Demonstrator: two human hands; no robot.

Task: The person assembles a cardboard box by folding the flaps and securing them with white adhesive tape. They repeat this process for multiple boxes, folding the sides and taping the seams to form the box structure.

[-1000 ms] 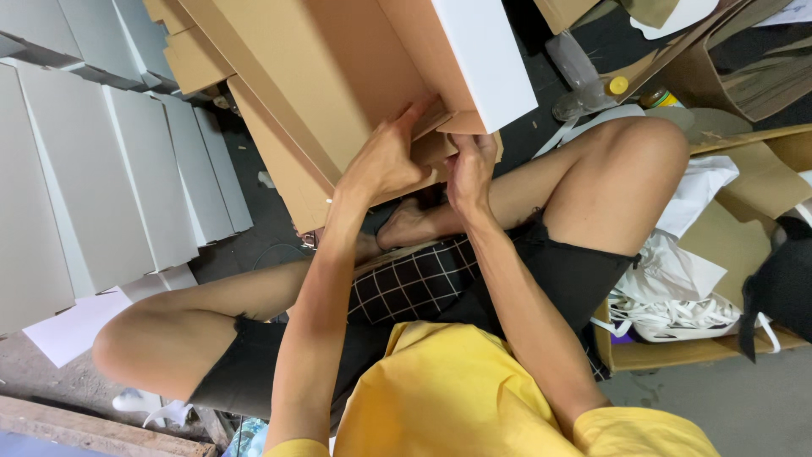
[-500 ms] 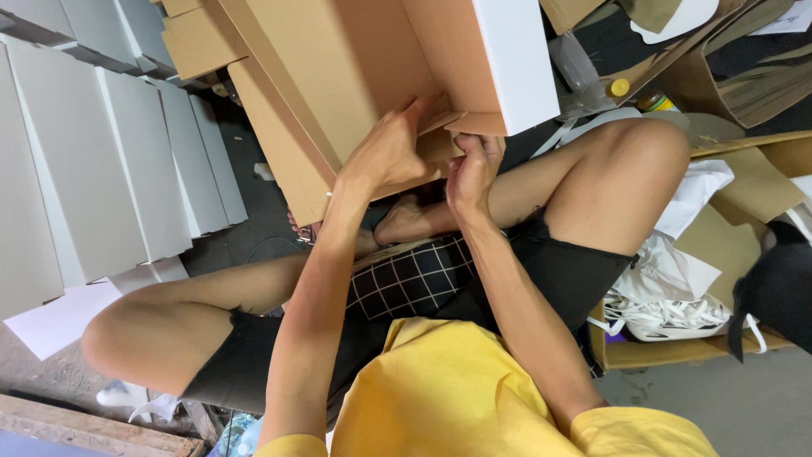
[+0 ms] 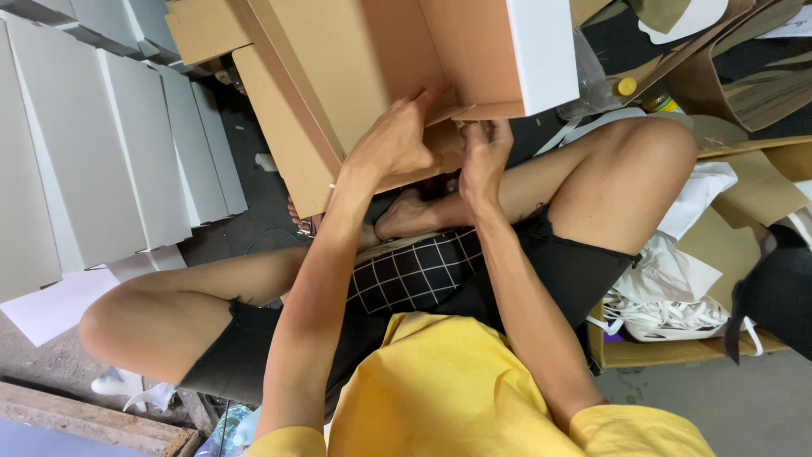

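Observation:
I sit cross-legged with a half-folded cardboard box (image 3: 364,59) in front of me; it is brown inside and has a white outer face (image 3: 541,51). My left hand (image 3: 397,140) presses flat against the box's inner wall near a folded flap. My right hand (image 3: 484,156) pinches a small flap at the box's lower edge, just right of the left hand. Both hands are above my bare feet (image 3: 406,216).
A row of folded white boxes (image 3: 101,161) stands at the left. More flat brown cardboard (image 3: 203,30) lies behind. At the right are a bottle with a yellow cap (image 3: 622,89), cardboard scraps (image 3: 761,93) and a low box of white straps (image 3: 677,317).
The box has shifted a little up and right in view. My left hand has slid further along the inner wall, and my right hand has stayed on the flap.

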